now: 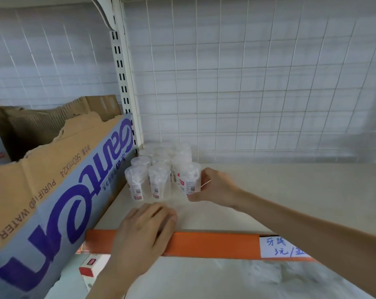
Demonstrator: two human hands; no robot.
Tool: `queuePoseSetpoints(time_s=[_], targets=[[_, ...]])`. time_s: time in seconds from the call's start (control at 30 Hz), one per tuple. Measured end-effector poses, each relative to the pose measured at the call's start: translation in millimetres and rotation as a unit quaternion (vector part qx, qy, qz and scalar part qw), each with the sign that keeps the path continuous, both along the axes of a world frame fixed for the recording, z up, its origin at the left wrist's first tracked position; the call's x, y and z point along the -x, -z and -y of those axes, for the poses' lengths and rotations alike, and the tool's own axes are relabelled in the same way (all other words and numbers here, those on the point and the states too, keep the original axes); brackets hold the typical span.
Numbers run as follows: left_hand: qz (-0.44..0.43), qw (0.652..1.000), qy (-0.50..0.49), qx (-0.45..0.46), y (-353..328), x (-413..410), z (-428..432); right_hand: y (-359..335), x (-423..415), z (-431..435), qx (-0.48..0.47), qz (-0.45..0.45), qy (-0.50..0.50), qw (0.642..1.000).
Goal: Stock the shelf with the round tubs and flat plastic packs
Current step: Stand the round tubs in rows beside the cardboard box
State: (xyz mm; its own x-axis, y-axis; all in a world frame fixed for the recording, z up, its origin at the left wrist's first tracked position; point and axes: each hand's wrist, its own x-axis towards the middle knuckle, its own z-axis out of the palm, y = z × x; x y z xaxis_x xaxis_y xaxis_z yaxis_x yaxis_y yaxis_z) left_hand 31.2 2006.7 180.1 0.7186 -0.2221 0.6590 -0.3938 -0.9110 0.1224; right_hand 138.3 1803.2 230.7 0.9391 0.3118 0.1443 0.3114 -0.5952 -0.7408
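Several clear round tubs (pixel 154 169) with white labels stand in rows at the back left corner of the cream shelf (pixel 290 195). My right hand (pixel 215 186) holds the front right tub (pixel 189 180) upright on the shelf, fingers curled round its side. My left hand (pixel 146 229) rests flat over the shelf's front edge, fingers straight and holding nothing. No flat plastic packs are visible.
An open cardboard water box (pixel 53 190) with purple print lies on the shelf to the left of the tubs. An orange price strip (pixel 204 244) with a handwritten label (pixel 281 247) runs along the front edge. A wire grid (pixel 247 83) backs the shelf. A lower shelf holds red-and-white packs (pixel 90 266).
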Motion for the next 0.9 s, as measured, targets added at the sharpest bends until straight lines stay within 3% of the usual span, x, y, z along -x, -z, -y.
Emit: queuePoseSetpoints(time_s=[0.43, 0.9], targets=[[0.059, 0.998, 0.01, -0.004, 10, -4, -2, 18, 0, -30, 0.003, 0.014, 0.064, 0.998], [0.064, 0.998, 0.007, -0.013, 12, -6, -2, 20, 9, -35, 0.013, 0.041, 0.093, 0.995]])
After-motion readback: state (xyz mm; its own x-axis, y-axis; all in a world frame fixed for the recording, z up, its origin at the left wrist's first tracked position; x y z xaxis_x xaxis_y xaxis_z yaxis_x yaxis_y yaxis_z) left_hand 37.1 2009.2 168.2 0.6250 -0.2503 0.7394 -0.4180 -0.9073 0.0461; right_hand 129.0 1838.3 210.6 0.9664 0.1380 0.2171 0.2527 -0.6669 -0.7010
